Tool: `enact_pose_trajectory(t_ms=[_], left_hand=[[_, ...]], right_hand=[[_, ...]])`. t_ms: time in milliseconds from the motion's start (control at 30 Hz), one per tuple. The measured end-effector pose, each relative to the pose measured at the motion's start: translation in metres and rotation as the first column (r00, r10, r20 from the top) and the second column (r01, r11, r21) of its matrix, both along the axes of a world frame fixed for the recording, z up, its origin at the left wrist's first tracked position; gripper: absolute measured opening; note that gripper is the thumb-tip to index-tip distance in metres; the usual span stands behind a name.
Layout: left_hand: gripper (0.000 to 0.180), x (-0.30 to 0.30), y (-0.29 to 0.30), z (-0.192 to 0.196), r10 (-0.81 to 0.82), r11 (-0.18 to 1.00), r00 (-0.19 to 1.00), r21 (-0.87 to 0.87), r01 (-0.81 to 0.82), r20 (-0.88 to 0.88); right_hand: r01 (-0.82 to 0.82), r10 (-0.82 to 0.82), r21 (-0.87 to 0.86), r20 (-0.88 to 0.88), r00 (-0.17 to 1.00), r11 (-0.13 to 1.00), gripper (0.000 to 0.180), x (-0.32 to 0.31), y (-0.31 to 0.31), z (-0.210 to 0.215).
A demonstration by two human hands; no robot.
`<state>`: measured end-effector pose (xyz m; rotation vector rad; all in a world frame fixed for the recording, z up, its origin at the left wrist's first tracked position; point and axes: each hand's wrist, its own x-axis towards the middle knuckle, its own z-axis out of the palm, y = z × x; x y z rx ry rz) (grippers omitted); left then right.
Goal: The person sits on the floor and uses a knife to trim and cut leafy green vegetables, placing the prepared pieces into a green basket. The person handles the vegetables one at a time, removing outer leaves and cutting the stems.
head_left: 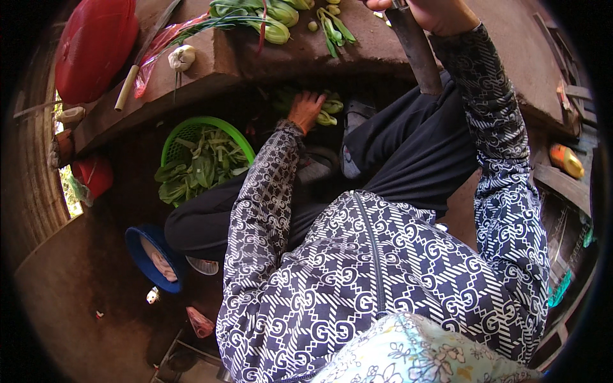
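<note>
My left hand [306, 111] reaches down to the dark floor below the ledge, its fingers bent over a green bok choy [329, 108]; shadow hides part of its grip. Up on the right, my right hand [440, 14] is closed round the handle of a knife [415, 50], whose dark, wide blade points down toward my knee. A green plastic basket [248, 142] stands left of my left forearm, with cut leafy greens [207, 159] in it. More whole bok choy [273, 29] lie on the ledge beyond my left hand.
The brown ledge [377, 54] curves across the front. On it are a garlic bulb [182, 58], a long wooden-handled blade [126, 88] and a red lid-like basket [96, 48]. A blue basin [137, 249] and a red bucket [96, 175] stand at the left.
</note>
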<state>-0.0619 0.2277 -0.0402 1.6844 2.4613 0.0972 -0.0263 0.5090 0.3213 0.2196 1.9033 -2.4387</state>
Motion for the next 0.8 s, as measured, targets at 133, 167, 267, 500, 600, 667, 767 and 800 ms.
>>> enact_pose_trajectory(t_ms=[133, 167, 267, 500, 600, 667, 767, 800], left_hand=[[0.048, -0.004, 0.006, 0.009, 0.027, 0.998, 0.998, -0.055, -0.024, 0.05], [0.049, -0.005, 0.007, 0.015, 0.076, 0.997, 0.995, -0.005, -0.075, 0.071], [0.053, -0.013, 0.005, 0.052, 0.255, 0.962, 0.949, 0.047, -0.268, 0.183], [0.04, -0.045, 0.005, 0.187, -0.132, 0.565, 0.13, 0.183, -0.805, 0.983], [0.042, -0.049, 0.003, 0.23, -0.21, 0.56, 0.042, 0.155, -0.813, 0.977], [0.039, -0.054, 0.007, 0.246, -0.234, 0.578, 0.044, 0.175, -0.797, 0.971], [0.035, -0.064, 0.015, 0.26, -0.077, 0.622, 0.287, 0.27, -0.735, 0.955], [0.034, -0.067, 0.017, 0.263, 0.02, 0.641, 0.357, 0.262, -0.722, 0.934]], right_hand=[[-0.005, 0.005, -0.009, -0.005, 1.0, 1.0, 0.059, 0.002, 0.001, 0.001], [-0.009, 0.009, -0.012, -0.007, 1.0, 1.0, 0.058, 0.002, 0.001, 0.001], [-0.014, 0.014, -0.025, -0.006, 1.0, 1.0, 0.056, 0.004, 0.0, 0.0], [-0.047, 0.049, -0.109, 0.01, 0.999, 0.993, 0.052, 0.01, -0.011, 0.0], [-0.067, 0.068, -0.038, 0.018, 0.998, 0.997, 0.051, 0.01, -0.019, -0.004], [-0.113, 0.131, 0.254, -0.055, 0.99, 0.961, 0.053, 0.01, -0.026, -0.01], [-0.086, 0.205, 0.462, -0.214, 0.955, 0.883, 0.058, 0.002, -0.034, -0.021], [-0.081, 0.227, 0.505, -0.234, 0.946, 0.859, 0.061, 0.002, -0.036, -0.024]])
